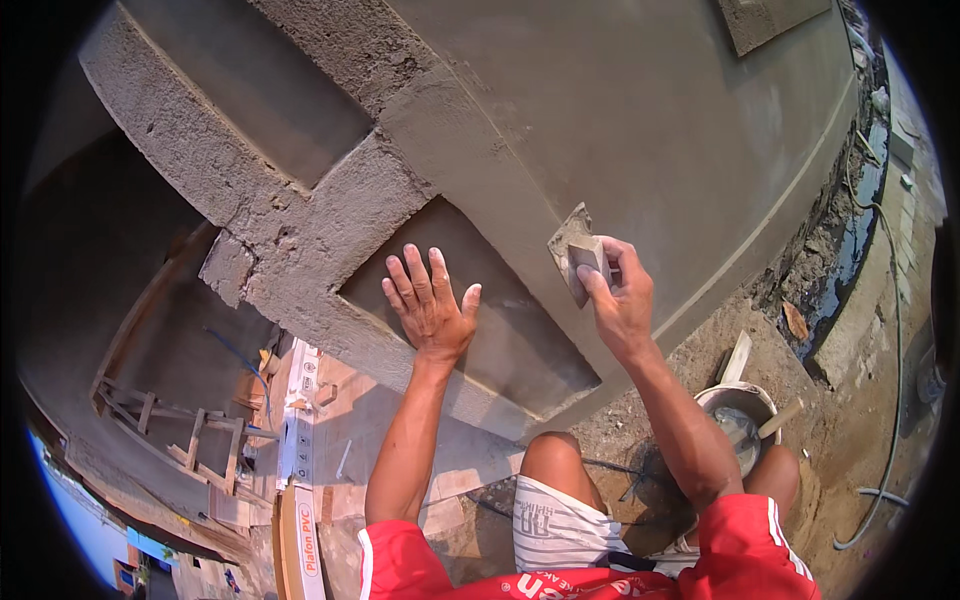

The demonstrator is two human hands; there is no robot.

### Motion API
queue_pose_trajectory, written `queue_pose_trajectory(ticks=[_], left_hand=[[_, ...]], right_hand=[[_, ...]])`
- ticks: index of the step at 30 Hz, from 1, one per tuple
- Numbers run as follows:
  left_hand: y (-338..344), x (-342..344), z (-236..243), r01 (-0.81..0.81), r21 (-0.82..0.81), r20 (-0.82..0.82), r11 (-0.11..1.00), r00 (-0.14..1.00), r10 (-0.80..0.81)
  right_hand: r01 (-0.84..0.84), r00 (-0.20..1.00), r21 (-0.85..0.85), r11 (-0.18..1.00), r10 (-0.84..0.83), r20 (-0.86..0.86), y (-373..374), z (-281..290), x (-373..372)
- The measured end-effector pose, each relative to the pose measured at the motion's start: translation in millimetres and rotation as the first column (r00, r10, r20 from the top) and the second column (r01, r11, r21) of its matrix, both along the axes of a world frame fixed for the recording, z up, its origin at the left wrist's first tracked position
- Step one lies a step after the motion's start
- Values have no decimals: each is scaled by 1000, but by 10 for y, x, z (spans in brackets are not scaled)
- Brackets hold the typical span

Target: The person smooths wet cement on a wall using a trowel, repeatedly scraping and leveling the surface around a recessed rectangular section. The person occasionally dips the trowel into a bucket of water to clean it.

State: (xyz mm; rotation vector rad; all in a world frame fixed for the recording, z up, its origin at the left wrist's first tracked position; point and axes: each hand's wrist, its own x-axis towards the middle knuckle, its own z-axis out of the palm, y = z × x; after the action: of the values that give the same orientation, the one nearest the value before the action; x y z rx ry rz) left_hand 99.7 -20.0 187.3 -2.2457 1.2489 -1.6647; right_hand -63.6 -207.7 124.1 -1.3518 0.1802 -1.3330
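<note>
My left hand [432, 310] is held flat with its fingers spread, over a dark recessed panel [515, 320] in the cement-plastered wall. Whether the palm touches the surface, I cannot tell. To its right, my right hand [624, 300] is closed around the block-like grip of a small, mortar-crusted plastering float [566, 240]. The float's thin plate is tilted along the border between the recess and the smooth grey wall [650, 130]. A rough, pitted cement band [375, 185] separates this recess from another one [265, 85] at the upper left.
Beside my right knee stands a bucket [712, 396] with a wooden-handled tool [782, 417] in it. A hose [894, 330] runs along the right, near a wet channel [852, 255]. Long printed cartons [306, 530] and a wooden frame [196, 440] are at the lower left.
</note>
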Motion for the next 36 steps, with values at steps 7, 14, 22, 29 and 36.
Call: queue_pose_trajectory(ticks=[7, 14, 22, 29, 36], left_hand=[[3, 63, -51, -2, -56, 55, 998, 998, 5], [4, 63, -54, 2, -61, 47, 998, 999, 1], [-18, 91, -74, -1, -65, 66, 998, 998, 6], [9, 71, -43, -4, -70, 89, 998, 996, 10], [-26, 77, -75, 4, -77, 75, 997, 997, 2]], right_hand=[[461, 883, -548, 697, -419, 211, -269, 1817, 564], [244, 910, -611, 753, -396, -124, -138, 294, 414], [482, 872, -520, 705, -446, 203, -389, 1503, 369], [324, 903, -629, 707, -430, -18, -233, 972, 542], [-31, 998, -203, 979, 43, 53, -578, 344, 137]])
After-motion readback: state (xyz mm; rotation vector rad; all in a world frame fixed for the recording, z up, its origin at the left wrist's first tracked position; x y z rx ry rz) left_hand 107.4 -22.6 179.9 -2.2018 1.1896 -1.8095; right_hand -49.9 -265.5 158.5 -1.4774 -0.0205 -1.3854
